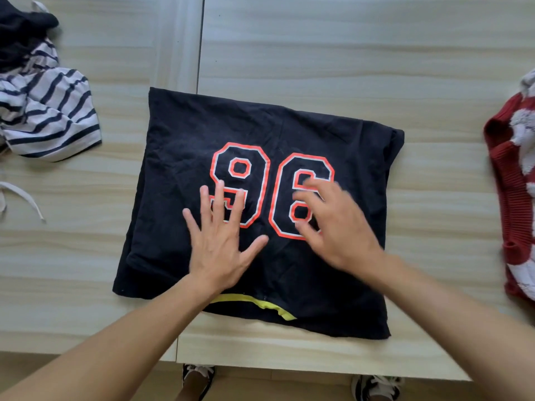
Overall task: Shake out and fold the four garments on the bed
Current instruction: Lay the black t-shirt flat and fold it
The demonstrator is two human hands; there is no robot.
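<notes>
Garments first: a black jersey [202, 134] printed with an orange and white "96" lies folded into a rough rectangle directly under both of my hands, on a pale wood-grain surface [318, 53]. I see my left hand [223, 238] flat on the cloth, fingers spread wide, palm down over the lower part of the "9", holding nothing. My right hand [333, 224] is blurred, fingers loosely open over the "6", and it grasps nothing either; I cannot tell if it presses the fabric or floats just above it. Below my wrists a yellow trim [254, 302] peeks out at the near edge. Far to the left of my left hand sits a crumpled striped top [52, 111] with a dark garment [20, 27] beyond it. Well to the right of my right hand lies a red and white knit [509, 198].

I judge this step to be smoothing the fold. To do it well, I would keep the left palm as an anchor and sweep the right outward toward the edge, pushing creases away without dragging layers apart.
</notes>
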